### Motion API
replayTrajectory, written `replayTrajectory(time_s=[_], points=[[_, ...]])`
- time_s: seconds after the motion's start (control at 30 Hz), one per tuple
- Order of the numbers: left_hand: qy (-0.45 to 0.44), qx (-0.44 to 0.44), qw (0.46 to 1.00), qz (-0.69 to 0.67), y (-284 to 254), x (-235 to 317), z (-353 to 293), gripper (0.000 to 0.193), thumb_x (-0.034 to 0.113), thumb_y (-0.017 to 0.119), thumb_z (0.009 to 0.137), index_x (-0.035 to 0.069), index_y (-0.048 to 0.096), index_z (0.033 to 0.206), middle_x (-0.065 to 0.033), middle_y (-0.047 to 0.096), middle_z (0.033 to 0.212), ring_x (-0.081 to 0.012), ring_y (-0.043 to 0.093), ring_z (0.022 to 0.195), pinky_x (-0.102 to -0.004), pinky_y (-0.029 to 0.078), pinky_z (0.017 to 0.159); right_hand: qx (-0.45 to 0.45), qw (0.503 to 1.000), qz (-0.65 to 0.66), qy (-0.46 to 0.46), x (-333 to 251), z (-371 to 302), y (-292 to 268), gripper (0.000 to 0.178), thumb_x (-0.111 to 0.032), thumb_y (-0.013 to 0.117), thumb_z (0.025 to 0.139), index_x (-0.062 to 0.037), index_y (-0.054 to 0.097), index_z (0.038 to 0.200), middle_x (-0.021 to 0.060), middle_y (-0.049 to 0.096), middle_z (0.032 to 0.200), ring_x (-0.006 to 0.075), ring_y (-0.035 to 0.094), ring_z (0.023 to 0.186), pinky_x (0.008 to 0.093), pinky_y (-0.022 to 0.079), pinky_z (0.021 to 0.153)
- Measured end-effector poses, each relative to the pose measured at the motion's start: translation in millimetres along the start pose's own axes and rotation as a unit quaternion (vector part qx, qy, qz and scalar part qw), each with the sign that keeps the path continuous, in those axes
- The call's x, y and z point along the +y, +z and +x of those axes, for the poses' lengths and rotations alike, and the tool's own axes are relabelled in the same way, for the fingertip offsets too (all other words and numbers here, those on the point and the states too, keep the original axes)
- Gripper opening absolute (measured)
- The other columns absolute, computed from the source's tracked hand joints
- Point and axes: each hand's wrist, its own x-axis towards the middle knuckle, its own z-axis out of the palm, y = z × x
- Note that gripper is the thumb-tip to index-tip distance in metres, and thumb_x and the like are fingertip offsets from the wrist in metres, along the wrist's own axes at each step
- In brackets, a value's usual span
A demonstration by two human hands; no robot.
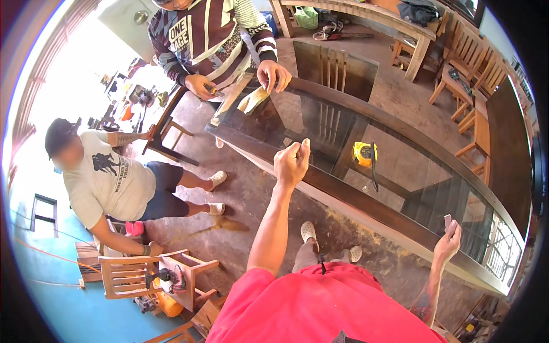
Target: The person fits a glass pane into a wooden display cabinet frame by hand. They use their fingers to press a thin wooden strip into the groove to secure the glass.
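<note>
A long dark wooden frame with a glass panel stretches across in front of me, from the far left to the near right. My left hand is closed in a fist over the frame's near edge, thumb upward; whatever it may hold is hidden. At the near right end, my right hand pinches a small flat greyish piece. On the glass between my hands sits a yellow tape measure, with a thin black strip beside it.
Across the frame, a co-worker holds a knife-like tool and a folded yellowish sheet. Another person at left leans by a wooden chair bearing a power drill. Behind are a workbench, a chainsaw and several wooden chairs.
</note>
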Motion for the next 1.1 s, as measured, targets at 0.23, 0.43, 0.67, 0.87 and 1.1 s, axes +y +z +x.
replayTrajectory(time_s=[0.23, 0.43, 0.67, 0.87, 1.1], points=[[0.011, 0.008, 1.0, 0.004, 0, -5, -2, 0.047, 0.02, 0.069, 0.099, -0.002, 0.048, 0.064, -0.0145, 0.049, 0.054, -0.0159, 0.041, 0.045, -0.0335, 0.035, 0.047, 0.015, 1.0, 0.006, -0.004, 1, -1, 2, 0.04, -0.036, 0.053, 0.109, -0.0008, 0.071, 0.115, 0.0169, 0.074, 0.101, 0.0274, 0.071, 0.088, 0.0387, 0.054, 0.081], [0.014, 0.001, 1.0, 0.022, -3, 9, 1, 0.045, 0.024, 0.068, 0.099, 0.004, 0.049, 0.063, -0.0179, 0.05, 0.058, -0.039, 0.052, 0.051, -0.0443, 0.038, 0.05, 0.016, 1.0, 0.009, -0.005, 8, 1, 1, 0.042, -0.038, 0.053, 0.109, -0.0008, 0.071, 0.115, 0.0166, 0.074, 0.1, 0.0269, 0.071, 0.086, 0.0384, 0.054, 0.079], [0.024, 0.022, 0.999, 0.011, 3, 6, 5, 0.049, 0.022, 0.07, 0.098, 0.001, 0.046, 0.061, -0.0163, 0.038, 0.054, -0.0263, 0.036, 0.044, -0.0377, 0.033, 0.047, -0.012, 1.0, -0.016, 0.003, 11, 9, 3, 0.042, -0.039, 0.051, 0.109, -0.0038, 0.07, 0.119, 0.0161, 0.075, 0.103, 0.0263, 0.072, 0.088, 0.0379, 0.055, 0.08], [-0.023, 0.014, 0.997, 0.069, -5, 7, 1, 0.04, 0.035, 0.068, 0.096, 0.01, 0.065, 0.064, -0.0165, 0.062, 0.062, -0.0324, 0.068, 0.058, -0.0427, 0.05, 0.053, -0.01, 0.999, -0.039, -0.034, 25, 11, 8, 0.038, -0.033, 0.052, 0.109, -0.0012, 0.07, 0.121, 0.0146, 0.075, 0.116, 0.0285, 0.072, 0.102, 0.0384, 0.055, 0.089], [-0.044, 0.022, 0.997, 0.062, -9, 1, -10, 0.037, 0.037, 0.065, 0.093, 0.012, 0.068, 0.066, -0.0157, 0.067, 0.067, -0.039, 0.069, 0.067, -0.0502, 0.054, 0.061, -0.114, 0.989, -0.072, -0.067, 44, 34, 7, 0.044, -0.027, 0.043, 0.112, 0.0088, 0.068, 0.12, 0.0109, 0.074, 0.123, 0.0235, 0.071, 0.112, 0.0332, 0.054, 0.098]])
